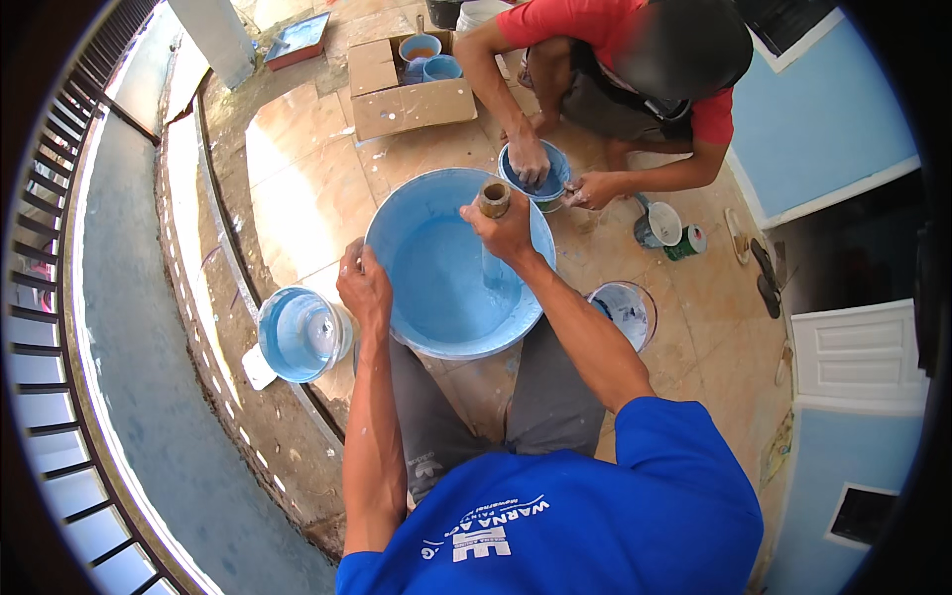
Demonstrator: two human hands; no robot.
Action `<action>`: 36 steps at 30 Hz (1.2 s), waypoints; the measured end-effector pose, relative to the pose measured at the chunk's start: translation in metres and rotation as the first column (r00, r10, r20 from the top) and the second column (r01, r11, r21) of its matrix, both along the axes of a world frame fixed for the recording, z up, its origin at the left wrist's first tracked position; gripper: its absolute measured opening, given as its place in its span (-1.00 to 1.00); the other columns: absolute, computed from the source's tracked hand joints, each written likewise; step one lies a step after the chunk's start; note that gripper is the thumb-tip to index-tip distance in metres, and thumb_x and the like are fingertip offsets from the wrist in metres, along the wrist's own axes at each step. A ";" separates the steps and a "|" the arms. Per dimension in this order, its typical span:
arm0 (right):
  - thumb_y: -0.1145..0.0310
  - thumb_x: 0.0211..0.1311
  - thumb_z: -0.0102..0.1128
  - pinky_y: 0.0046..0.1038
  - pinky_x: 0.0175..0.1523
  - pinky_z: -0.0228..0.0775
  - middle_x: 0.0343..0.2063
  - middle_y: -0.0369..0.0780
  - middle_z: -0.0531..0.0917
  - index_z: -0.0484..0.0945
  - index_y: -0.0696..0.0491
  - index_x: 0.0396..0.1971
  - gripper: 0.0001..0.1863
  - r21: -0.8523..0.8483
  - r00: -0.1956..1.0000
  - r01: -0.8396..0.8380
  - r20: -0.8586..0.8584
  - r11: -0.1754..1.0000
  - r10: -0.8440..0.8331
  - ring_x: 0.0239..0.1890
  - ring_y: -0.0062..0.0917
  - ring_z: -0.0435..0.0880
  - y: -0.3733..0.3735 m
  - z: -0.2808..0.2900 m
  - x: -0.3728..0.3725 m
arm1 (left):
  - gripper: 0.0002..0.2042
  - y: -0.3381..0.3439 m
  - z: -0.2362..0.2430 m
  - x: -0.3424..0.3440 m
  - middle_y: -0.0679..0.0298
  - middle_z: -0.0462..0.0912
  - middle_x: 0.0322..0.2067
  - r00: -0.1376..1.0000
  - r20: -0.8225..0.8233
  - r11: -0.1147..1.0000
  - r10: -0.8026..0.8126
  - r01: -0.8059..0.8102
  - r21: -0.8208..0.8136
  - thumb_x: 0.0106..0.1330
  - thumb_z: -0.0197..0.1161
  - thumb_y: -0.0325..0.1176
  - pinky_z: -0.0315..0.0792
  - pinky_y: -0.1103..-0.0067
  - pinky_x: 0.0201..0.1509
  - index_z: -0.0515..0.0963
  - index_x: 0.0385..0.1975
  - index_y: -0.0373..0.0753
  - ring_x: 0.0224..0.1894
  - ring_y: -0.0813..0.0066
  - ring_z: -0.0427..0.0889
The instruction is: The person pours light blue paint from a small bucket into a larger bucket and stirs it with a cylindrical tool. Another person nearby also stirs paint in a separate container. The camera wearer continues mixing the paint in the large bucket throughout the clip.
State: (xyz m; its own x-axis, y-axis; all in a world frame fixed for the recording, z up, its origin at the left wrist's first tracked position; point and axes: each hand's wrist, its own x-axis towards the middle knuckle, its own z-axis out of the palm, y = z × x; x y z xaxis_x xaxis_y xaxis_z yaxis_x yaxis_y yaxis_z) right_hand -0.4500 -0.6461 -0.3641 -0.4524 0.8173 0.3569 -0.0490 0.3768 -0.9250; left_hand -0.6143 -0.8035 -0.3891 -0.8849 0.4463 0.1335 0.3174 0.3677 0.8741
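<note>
A large round bucket (pixel 436 260) of light blue paint stands between my knees. My left hand (pixel 365 288) is closed on its left rim. In my right hand (pixel 504 230) is a hollow tube (pixel 493 198), gripped near its brown open top end. Its lower part, coated in blue, slants down into the paint near the right inner wall. Just beyond the bucket, a co-worker in a red shirt has one hand (pixel 529 162) inside a smaller blue-stained bucket (pixel 555 169) and the other hand (pixel 593 188) beside it.
Left of the big bucket stands a blue-stained pail (pixel 297 332); a white paint-smeared pail (pixel 627 309) is at its right. A cardboard box (pixel 416 109) holds blue containers. Farther off lies a paint tray (pixel 297 42). A green can (pixel 686 243) and sandals (pixel 766 278) sit at right.
</note>
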 end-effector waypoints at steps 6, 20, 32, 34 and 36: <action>0.45 0.03 0.43 -0.40 -0.45 0.40 -0.73 -0.25 0.50 0.41 0.07 -0.57 -0.73 0.162 0.988 0.080 -0.146 0.984 -0.056 -0.67 -0.53 0.54 -0.027 -0.006 -0.060 | -0.68 -0.001 0.000 -0.002 -0.08 0.78 -0.19 1.000 0.000 1.000 -0.013 0.013 0.001 0.43 0.13 -0.30 0.59 0.34 -0.04 0.68 0.01 -0.33 -0.16 0.08 0.79; 0.47 0.05 0.43 -0.44 -0.44 0.36 -0.69 -0.28 0.54 0.43 0.05 -0.57 -0.74 0.075 0.989 -0.144 0.053 0.987 0.140 -0.63 -0.56 0.52 -0.048 0.005 0.021 | -0.68 -0.003 -0.005 -0.002 -0.07 0.78 -0.19 1.000 0.008 1.000 -0.011 0.011 0.029 0.43 0.13 -0.30 0.59 0.35 -0.05 0.68 0.01 -0.34 -0.16 0.10 0.79; 0.43 0.05 0.42 -0.37 -0.46 0.38 -0.67 -0.18 0.55 0.44 0.07 -0.55 -0.75 0.033 0.980 -0.126 -0.150 0.991 0.130 -0.65 -0.41 0.54 -0.084 0.001 -0.069 | -0.63 -0.005 -0.001 -0.008 -0.07 0.77 -0.10 0.996 0.028 0.996 -0.088 0.088 -0.020 0.46 0.13 -0.26 0.55 0.34 0.09 0.64 0.07 -0.42 -0.05 0.16 0.75; 0.43 0.05 0.42 -0.38 -0.44 0.38 -0.67 -0.17 0.55 0.45 0.07 -0.54 -0.76 0.002 0.968 -0.231 -0.096 0.973 0.231 -0.64 -0.41 0.53 -0.101 0.003 -0.051 | -0.63 -0.005 0.000 -0.007 -0.09 0.76 -0.10 0.995 0.031 0.995 -0.090 0.091 -0.042 0.46 0.12 -0.27 0.56 0.32 0.08 0.64 0.05 -0.44 -0.05 0.09 0.75; 0.44 0.06 0.42 -0.40 -0.44 0.37 -0.67 -0.21 0.55 0.45 0.07 -0.55 -0.76 -0.013 0.951 -0.305 -0.054 0.952 0.304 -0.64 -0.47 0.50 -0.106 0.008 -0.028 | -0.65 -0.002 0.002 -0.006 -0.12 0.76 -0.12 0.998 0.006 0.997 -0.064 0.064 -0.047 0.45 0.11 -0.29 0.60 0.30 0.03 0.65 0.04 -0.41 -0.10 0.01 0.77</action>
State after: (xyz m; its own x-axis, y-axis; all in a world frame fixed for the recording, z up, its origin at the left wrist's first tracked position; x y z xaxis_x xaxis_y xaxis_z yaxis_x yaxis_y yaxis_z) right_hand -0.4784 -0.7522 -0.3558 -0.6629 0.6510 0.3699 -0.2056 0.3168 -0.9260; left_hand -0.6201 -0.8058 -0.3870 -0.8546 0.5081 0.1072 0.3380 0.3876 0.8576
